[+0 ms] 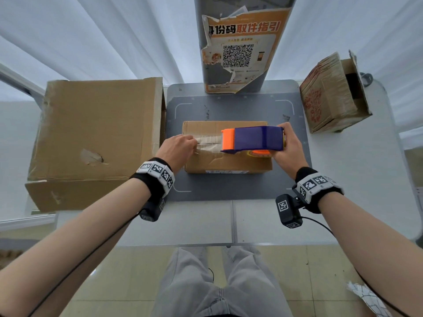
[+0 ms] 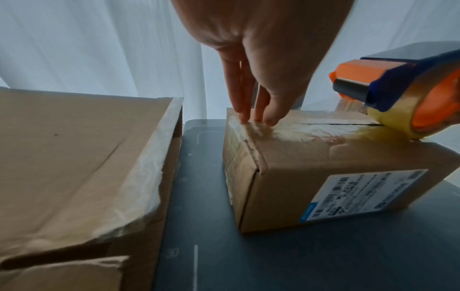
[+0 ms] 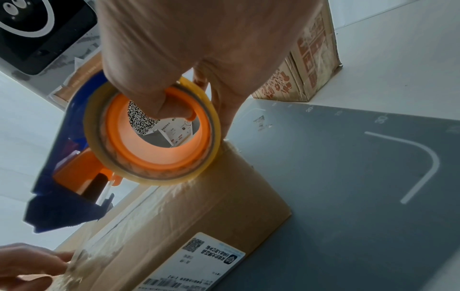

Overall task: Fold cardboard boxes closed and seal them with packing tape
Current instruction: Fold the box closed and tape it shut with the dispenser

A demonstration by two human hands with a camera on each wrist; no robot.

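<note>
Pressing tape end onto small box: flat left hand; right hand grips dispenser.

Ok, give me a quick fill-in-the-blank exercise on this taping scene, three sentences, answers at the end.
1. The right hand grips the blue and ____ tape dispenser.
2. The left hand presses the tape end onto the small box, which sits on a ____ mat.
3. The box's shipping label is on its ____.

Answers: orange; grey; side
</note>
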